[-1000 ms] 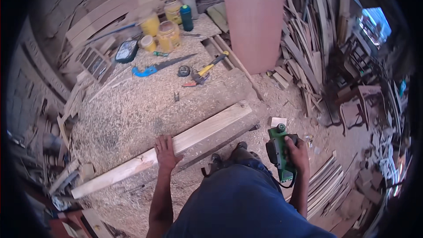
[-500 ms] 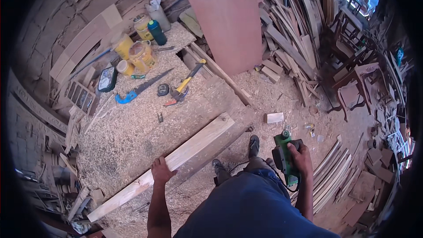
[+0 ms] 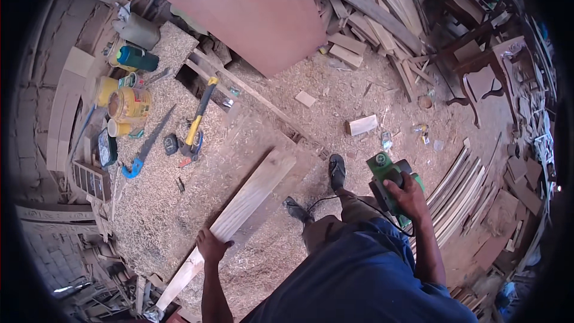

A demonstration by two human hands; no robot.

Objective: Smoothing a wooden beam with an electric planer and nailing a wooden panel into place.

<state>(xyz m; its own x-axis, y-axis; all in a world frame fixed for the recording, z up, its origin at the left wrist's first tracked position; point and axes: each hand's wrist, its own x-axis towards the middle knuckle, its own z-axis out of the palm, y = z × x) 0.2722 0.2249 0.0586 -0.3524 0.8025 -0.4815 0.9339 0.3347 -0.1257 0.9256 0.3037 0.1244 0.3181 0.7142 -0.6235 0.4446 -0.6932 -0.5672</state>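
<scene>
A long pale board (image 3: 253, 186) lies along the shaving-covered workbench (image 3: 239, 131). My left hand (image 3: 211, 243) grips it across its width near the lower part, thumb on the near side. My right hand (image 3: 408, 192) holds a green electric planer (image 3: 382, 170) by its black handle, off the bench to the right, with a black cord hanging below it. Beyond the board on the bench lie a blue-handled saw (image 3: 136, 165), a tape measure (image 3: 170, 143) and a yellow-handled hammer (image 3: 195, 121).
Yellow tubs (image 3: 128, 103) and a teal bottle (image 3: 137, 59) stand at the bench's far left. A large pinkish panel (image 3: 251, 6) leans behind. Offcuts, a block (image 3: 362, 124) and long strips (image 3: 452, 191) lie on the floor. Wooden chairs (image 3: 481, 78) stand right.
The view has swung clockwise toward the bench end, showing more floor and both feet. My left hand has moved from resting spread on the board to gripping it. The planer stays in my right hand.
</scene>
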